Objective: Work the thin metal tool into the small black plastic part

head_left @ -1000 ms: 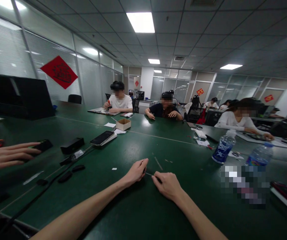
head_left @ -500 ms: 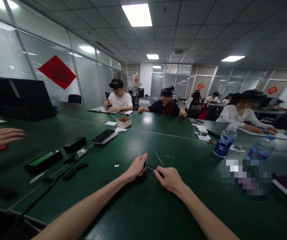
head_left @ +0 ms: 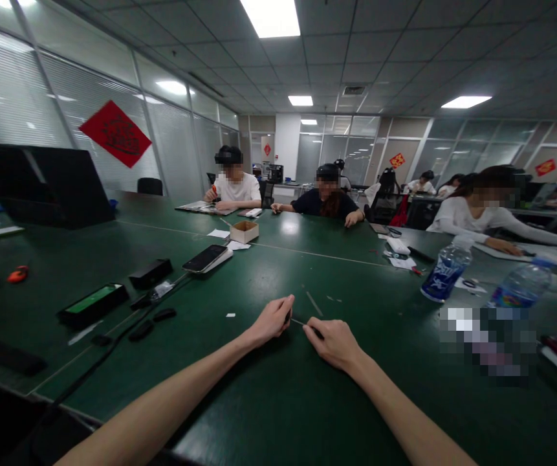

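My left hand (head_left: pixel 271 320) and my right hand (head_left: pixel 336 342) rest close together on the green table (head_left: pixel 239 362). Both are closed in a pinch. A thin pale strip (head_left: pixel 300 321) runs between them, each hand gripping one end of it. Another thin strip (head_left: pixel 314 303) lies loose on the table just beyond my hands. What the strip is made of I cannot make out.
A phone (head_left: pixel 205 257), a black box (head_left: pixel 150 273), a flat dark device with a green face (head_left: pixel 92 303) and cables (head_left: pixel 113 340) lie to the left. Two water bottles (head_left: pixel 446 268) stand at right. Several people sit across the table. An open laptop (head_left: pixel 40 184) stands far left.
A neighbour's hand at the far left has drawn back almost out of view, uncovering a flat dark device and a small orange thing. My hands have stayed together on the strip.
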Motion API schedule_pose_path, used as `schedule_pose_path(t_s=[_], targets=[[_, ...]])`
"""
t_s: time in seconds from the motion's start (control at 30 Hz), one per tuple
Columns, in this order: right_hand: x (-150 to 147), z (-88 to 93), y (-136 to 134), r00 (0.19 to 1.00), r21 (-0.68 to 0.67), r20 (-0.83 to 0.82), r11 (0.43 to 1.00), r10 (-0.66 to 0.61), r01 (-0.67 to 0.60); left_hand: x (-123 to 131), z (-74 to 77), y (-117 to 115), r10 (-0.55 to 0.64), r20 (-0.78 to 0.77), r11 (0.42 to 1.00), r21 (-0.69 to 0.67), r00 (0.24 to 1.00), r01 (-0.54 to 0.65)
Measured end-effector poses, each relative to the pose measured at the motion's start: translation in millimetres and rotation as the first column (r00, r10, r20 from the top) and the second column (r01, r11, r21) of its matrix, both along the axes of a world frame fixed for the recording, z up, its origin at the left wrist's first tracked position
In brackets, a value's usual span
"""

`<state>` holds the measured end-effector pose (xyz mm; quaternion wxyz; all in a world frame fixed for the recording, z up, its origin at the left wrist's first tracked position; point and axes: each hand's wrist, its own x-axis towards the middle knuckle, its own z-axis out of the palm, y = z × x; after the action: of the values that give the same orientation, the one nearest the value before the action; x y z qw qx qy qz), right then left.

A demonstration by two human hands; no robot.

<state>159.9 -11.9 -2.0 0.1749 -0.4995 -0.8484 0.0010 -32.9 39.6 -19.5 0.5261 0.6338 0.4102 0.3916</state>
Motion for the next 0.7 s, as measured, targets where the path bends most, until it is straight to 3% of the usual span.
schedule_pose_path(t_s=[0.37,0.7], targets=[[0.5,-1.4,0.6,0.999,0.028,0.033,1.0,-0.005,0.004,1.2,4.3,-3.8,0.024,-0.092,0.997,0.078,0.996,-0.017],[-1.3,-6.4,1.8,0.997,0.027,-0.015,0.997,-0.072,0.072,1.0,10.2,-4.0,0.122,-0.19,0.964,0.256,0.974,-0.07]])
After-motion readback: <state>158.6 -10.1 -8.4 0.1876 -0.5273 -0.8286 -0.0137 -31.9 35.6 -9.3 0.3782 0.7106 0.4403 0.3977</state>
